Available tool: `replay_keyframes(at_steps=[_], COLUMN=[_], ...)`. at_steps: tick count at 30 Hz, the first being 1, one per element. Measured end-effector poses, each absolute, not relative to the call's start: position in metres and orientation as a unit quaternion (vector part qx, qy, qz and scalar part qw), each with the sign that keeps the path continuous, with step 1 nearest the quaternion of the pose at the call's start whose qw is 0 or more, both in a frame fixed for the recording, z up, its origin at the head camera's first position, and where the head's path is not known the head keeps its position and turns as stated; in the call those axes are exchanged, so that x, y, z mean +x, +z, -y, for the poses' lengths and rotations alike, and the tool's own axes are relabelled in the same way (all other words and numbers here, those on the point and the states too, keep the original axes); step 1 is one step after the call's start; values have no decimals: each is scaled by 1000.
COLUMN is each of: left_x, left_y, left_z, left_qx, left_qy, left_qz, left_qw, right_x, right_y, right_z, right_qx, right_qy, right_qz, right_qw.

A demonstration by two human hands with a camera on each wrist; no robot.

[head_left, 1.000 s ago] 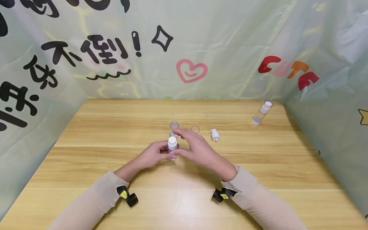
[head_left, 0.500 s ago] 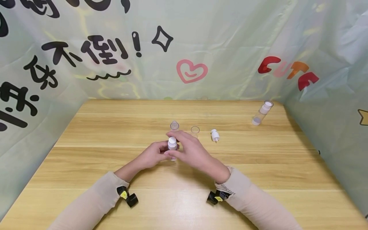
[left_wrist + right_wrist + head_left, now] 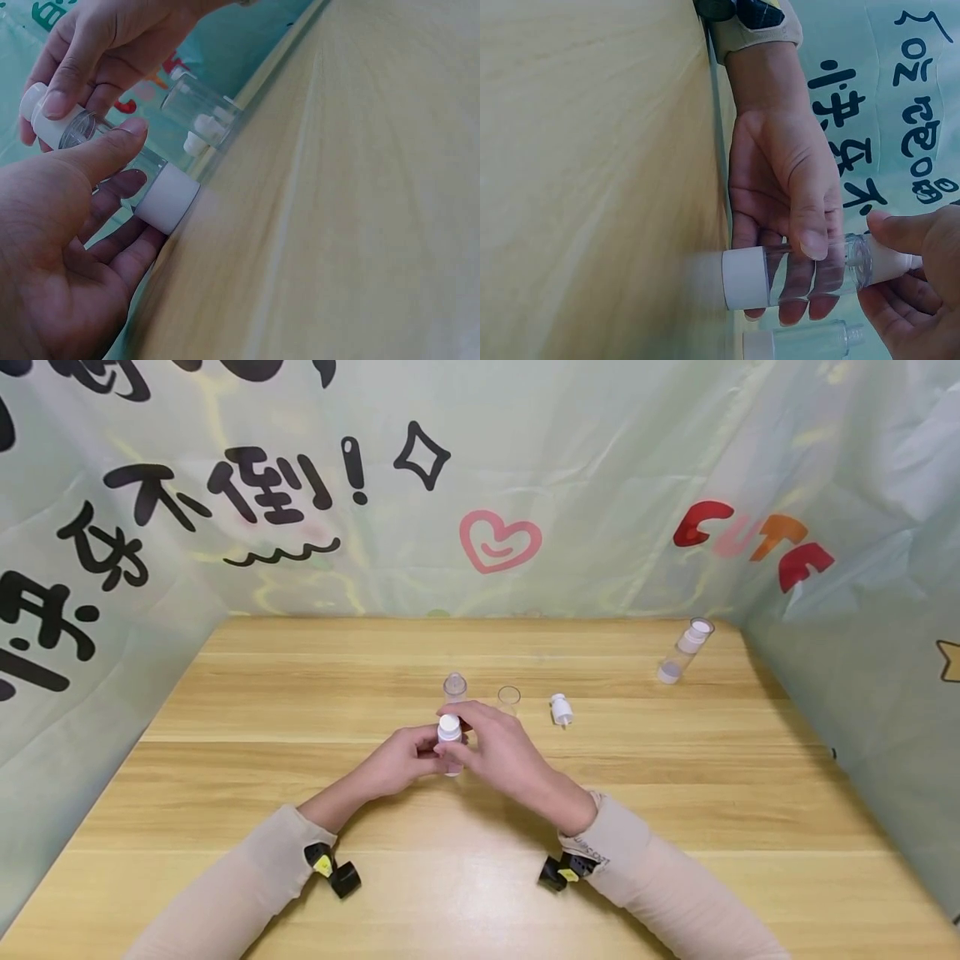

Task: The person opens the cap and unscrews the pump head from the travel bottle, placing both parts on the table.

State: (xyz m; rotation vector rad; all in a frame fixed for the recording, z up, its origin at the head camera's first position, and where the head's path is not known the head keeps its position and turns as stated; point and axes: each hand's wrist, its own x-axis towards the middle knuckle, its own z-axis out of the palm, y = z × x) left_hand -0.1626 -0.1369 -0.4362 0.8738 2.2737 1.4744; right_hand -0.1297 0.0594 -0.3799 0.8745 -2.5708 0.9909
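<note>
My left hand (image 3: 393,764) holds a small clear pump bottle (image 3: 787,271) upright around its body, thumb on one side and fingers on the other. The bottle has a wide white base (image 3: 169,199), which is at the tabletop. At its neck sits a white pump top (image 3: 449,727). My right hand (image 3: 510,760) pinches this top between thumb and fingers, plain in the left wrist view. Directly behind stands a second clear bottle (image 3: 806,341) with a bare neck; in the head view my right hand hides its lower part.
A clear cap (image 3: 509,695), open end up, stands behind my right hand. To its right lies a loose white pump (image 3: 561,710). A capped bottle (image 3: 681,653) stands far right on the wooden table (image 3: 337,685). A printed curtain (image 3: 600,460) encloses the back and sides.
My right hand has moved left toward the bottle, and its spread fingers have closed onto the white pump top. My left hand and the bottle stay where they were.
</note>
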Motion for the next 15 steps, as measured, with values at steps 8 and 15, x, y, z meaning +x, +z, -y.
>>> replay_keyframes(at_steps=[8, 15], left_x=[-164, -160], left_y=[-436, -430], left_z=[136, 135], left_qx=[308, 301], left_qy=[520, 507], left_qz=[-781, -793], left_qw=[158, 153], right_x=[-135, -138], right_y=[-378, -379], right_z=[-62, -63], right_qx=[314, 317], right_qy=[384, 406], right_qz=[862, 853], right_qw=[105, 89])
